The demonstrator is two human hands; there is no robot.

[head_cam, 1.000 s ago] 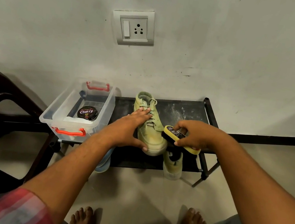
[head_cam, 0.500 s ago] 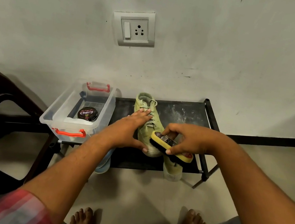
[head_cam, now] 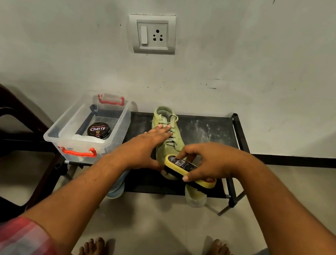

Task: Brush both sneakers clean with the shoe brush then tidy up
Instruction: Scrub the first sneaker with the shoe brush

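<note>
Two hands work on the shoe rack (head_cam: 206, 129). Right of the clear box (head_cam: 68, 133), the left hand (head_cam: 148, 146) lies flat on the green sneaker (head_cam: 172, 137); the right hand (head_cam: 208, 160) grips the yellow shoe brush (head_cam: 180, 166) at its toe, bristles apparently touching.

Both my bare forearms reach forward. My left grip (head_cam: 148, 145) lies flat, fingers straight, thumb spread; my right grip (head_cam: 210, 161) curls, fingertips clamped.

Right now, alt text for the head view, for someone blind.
The right hand grips a yellow shoe brush on the toe of a green sneaker, steadied by the left hand on a black rack. A clear box stands beside it.
</note>
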